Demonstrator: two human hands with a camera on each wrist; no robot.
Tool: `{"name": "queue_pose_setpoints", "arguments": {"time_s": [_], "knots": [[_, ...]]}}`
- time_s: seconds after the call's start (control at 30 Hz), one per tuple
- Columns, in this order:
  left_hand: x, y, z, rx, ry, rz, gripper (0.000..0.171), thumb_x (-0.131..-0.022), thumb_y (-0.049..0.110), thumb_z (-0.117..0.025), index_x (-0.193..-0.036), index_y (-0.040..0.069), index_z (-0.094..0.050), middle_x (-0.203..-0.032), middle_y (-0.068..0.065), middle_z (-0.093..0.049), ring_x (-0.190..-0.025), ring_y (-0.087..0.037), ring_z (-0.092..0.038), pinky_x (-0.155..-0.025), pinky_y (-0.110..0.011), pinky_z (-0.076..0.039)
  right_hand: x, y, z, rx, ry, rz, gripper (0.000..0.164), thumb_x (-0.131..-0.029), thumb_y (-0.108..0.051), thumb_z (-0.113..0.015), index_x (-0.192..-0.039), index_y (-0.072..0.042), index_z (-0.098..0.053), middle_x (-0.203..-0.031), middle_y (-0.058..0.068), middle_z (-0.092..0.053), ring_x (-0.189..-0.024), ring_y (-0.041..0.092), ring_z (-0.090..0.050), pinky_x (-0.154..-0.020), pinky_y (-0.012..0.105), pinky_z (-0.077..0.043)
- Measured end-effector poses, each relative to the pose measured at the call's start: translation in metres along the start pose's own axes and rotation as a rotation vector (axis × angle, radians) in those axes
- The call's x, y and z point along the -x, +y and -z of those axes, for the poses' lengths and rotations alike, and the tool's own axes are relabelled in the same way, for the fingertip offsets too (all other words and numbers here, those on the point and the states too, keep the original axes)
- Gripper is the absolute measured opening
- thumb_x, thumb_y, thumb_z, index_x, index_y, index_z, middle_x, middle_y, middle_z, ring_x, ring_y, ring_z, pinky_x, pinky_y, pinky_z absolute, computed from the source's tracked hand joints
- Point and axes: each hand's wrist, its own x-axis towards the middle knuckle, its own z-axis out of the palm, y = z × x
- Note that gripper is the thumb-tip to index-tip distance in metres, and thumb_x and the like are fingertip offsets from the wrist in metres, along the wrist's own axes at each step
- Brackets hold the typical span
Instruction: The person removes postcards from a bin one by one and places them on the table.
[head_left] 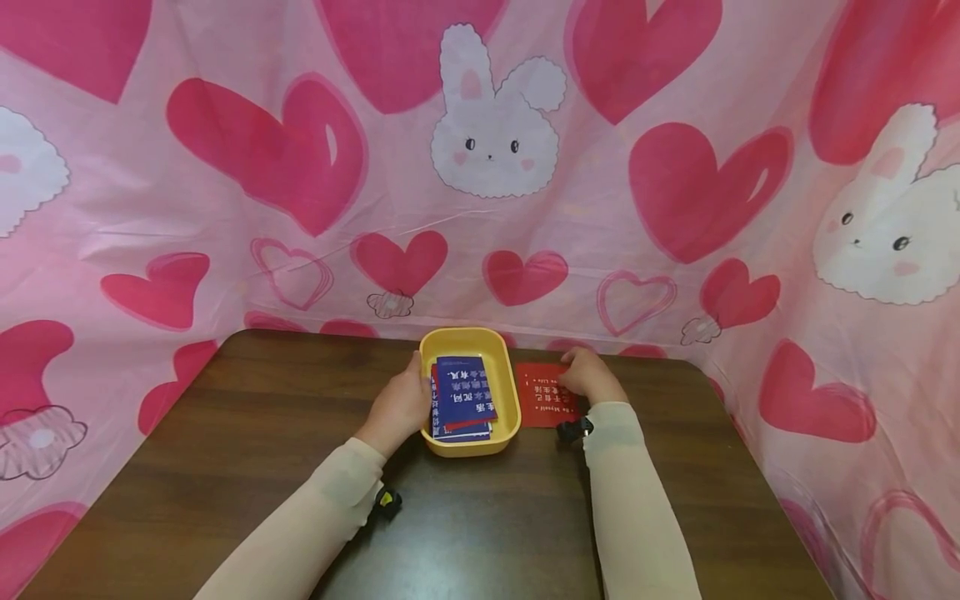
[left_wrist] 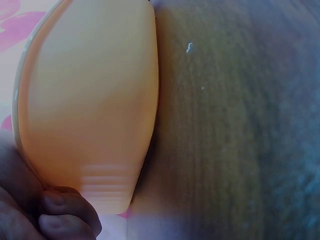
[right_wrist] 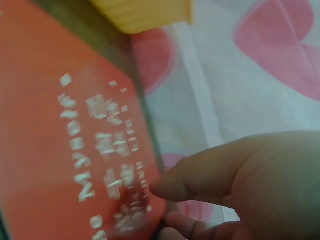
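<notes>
My left hand [head_left: 399, 402] gripping yellow tray [head_left: 513, 400] by its side, likely steadying it. Right hand [head_left: 596, 380] at far edge of red card [head_left: 534, 407], easiest bit to grab I guess (too blurry, can't tell if pinched). Card's just right of tray. Head view shows blue cards [head_left: 461, 392] inside; left wrist cam, curled fingertips [left_wrist: 62, 224] outside.

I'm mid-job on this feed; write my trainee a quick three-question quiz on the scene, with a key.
1. Which hand grips the yellow tray?
2. True or false: the red card at the right hand lies outside the tray.
3. The topmost card in the tray is: A) green, B) blue, C) white.

Key: 1. The left hand. 2. True. 3. B.
</notes>
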Motion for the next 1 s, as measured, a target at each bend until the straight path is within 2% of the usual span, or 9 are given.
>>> {"name": "queue_pose_setpoints", "arguments": {"time_s": [0.1, 0.2, 0.33, 0.4, 0.5, 0.6, 0.73, 0.87, 1.0], "knots": [[0.001, 0.000, 0.000, -0.002, 0.000, 0.003, 0.072, -0.121, 0.029, -0.049, -0.182, 0.007, -0.017, -0.158, -0.023, -0.067, -0.134, -0.040, -0.075, -0.115, -0.063, -0.059, 0.013, -0.009, 0.010, -0.034, -0.005, 0.015, 0.050, -0.095, -0.022, -0.079, -0.141, -0.004, -0.071, -0.139, 0.023, -0.074, -0.123, 0.040, -0.070, -0.110, 0.059, -0.057], [0.001, 0.000, 0.001, -0.013, 0.004, 0.002, 0.072, -0.121, 0.028, -0.049, -0.181, 0.006, -0.018, -0.159, -0.024, -0.066, -0.134, -0.041, -0.075, -0.115, -0.064, -0.059, 0.043, -0.034, 0.026, -0.076, -0.007, 0.032, 0.047, -0.100, -0.024, -0.073, -0.142, -0.003, -0.069, -0.146, 0.025, -0.070, -0.131, 0.044, -0.067, -0.115, 0.061, -0.055], [0.001, 0.001, 0.001, -0.029, 0.008, -0.005, 0.071, -0.121, 0.027, -0.049, -0.181, 0.004, -0.019, -0.161, -0.026, -0.064, -0.136, -0.043, -0.074, -0.115, -0.064, -0.058, 0.082, -0.067, 0.044, -0.238, -0.048, 0.082, 0.044, -0.108, -0.022, -0.068, -0.145, 0.001, -0.065, -0.147, 0.028, -0.068, -0.134, 0.046, -0.066, -0.119, 0.061, -0.053], [0.001, 0.001, 0.001, -0.028, 0.008, -0.006, 0.071, -0.121, 0.027, -0.049, -0.181, 0.004, -0.019, -0.163, -0.025, -0.063, -0.138, -0.043, -0.073, -0.117, -0.064, -0.057, 0.089, -0.077, 0.048, -0.320, -0.075, 0.115, 0.046, -0.110, -0.024, -0.068, -0.149, 0.001, -0.064, -0.146, 0.027, -0.069, -0.132, 0.046, -0.068, -0.119, 0.060, -0.054], [0.001, 0.001, 0.002, -0.021, 0.007, -0.002, 0.072, -0.121, 0.028, -0.049, -0.181, 0.004, -0.018, -0.162, -0.025, -0.063, -0.138, -0.042, -0.072, -0.117, -0.064, -0.056, 0.096, -0.091, 0.052, -0.406, -0.115, 0.138, 0.052, -0.112, -0.029, -0.069, -0.155, -0.003, -0.061, -0.145, 0.025, -0.070, -0.130, 0.045, -0.071, -0.121, 0.062, -0.053], [0.002, 0.001, 0.001, -0.026, 0.014, -0.005, 0.070, -0.121, 0.028, -0.049, -0.181, 0.004, -0.019, -0.159, -0.025, -0.066, -0.135, -0.042, -0.074, -0.116, -0.064, -0.057, 0.101, -0.105, 0.051, -0.430, -0.119, 0.151, 0.053, -0.111, -0.033, -0.072, -0.155, -0.005, -0.063, -0.141, 0.024, -0.073, -0.120, 0.039, -0.074, -0.113, 0.061, -0.057], [0.003, 0.000, 0.000, -0.021, 0.012, 0.006, 0.070, -0.122, 0.027, -0.049, -0.181, 0.005, -0.020, -0.156, -0.024, -0.068, -0.133, -0.041, -0.075, -0.115, -0.063, -0.059, 0.105, -0.128, 0.042, -0.383, -0.115, 0.184, 0.050, -0.109, -0.034, -0.075, -0.151, -0.008, -0.068, -0.134, 0.020, -0.077, -0.114, 0.037, -0.078, -0.096, 0.052, -0.066], [0.004, 0.000, 0.000, -0.015, 0.004, 0.011, 0.070, -0.122, 0.028, -0.049, -0.181, 0.006, -0.020, -0.153, -0.023, -0.070, -0.131, -0.040, -0.076, -0.114, -0.063, -0.059, 0.106, -0.153, 0.031, -0.335, -0.141, 0.227, 0.048, -0.109, -0.030, -0.076, -0.150, -0.007, -0.068, -0.130, 0.019, -0.075, -0.109, 0.038, -0.078, -0.092, 0.051, -0.070], [0.002, 0.002, 0.001, -0.027, 0.004, -0.007, 0.069, -0.122, 0.028, -0.047, -0.181, 0.003, -0.019, -0.153, -0.024, -0.069, -0.130, -0.040, -0.076, -0.114, -0.063, -0.059, 0.105, -0.181, 0.023, -0.310, -0.182, 0.205, 0.050, -0.109, -0.033, -0.077, -0.151, -0.009, -0.067, -0.135, 0.020, -0.074, -0.111, 0.035, -0.080, -0.090, 0.044, -0.070]]}}
